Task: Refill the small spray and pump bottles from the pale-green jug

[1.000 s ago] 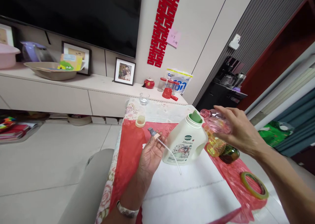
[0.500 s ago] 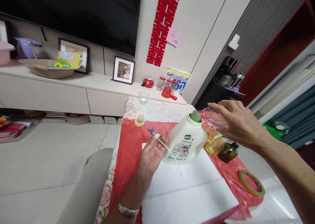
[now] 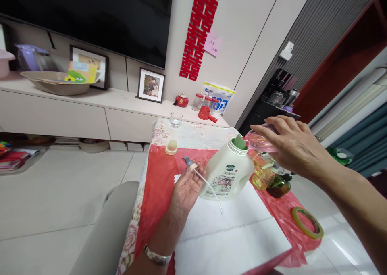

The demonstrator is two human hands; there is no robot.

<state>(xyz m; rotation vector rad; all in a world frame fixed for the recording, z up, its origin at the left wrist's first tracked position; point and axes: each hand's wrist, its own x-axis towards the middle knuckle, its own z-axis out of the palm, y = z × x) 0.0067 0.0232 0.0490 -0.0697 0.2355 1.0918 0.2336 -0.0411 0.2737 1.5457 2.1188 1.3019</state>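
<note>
A white detergent jug (image 3: 227, 174) with a green spout stands uncapped on the white cloth. My right hand (image 3: 290, 144) grips a pink clear bottle (image 3: 259, 142), tipped so its neck meets the green spout. In my left hand (image 3: 187, 190), palm up beside the jug, lies a pump head (image 3: 190, 163) with a long thin tube hanging over the cloth. A pale translucent cap (image 3: 171, 147) sits on the red sheet to the left. Behind and below my right hand are a yellow bottle (image 3: 261, 177) and a dark green pump bottle (image 3: 279, 185).
A roll of tape (image 3: 307, 222) rests on the red plastic (image 3: 160, 182) at the right. A glass cup (image 3: 175, 119) stands at the table's far edge. Beyond it, a low cabinet (image 3: 130, 105) holds red-lidded jars, a red pot and framed photos.
My right hand has raised the base of the pink bottle slightly, its neck still at the spout. My left hand and the jug stay nearly in place.
</note>
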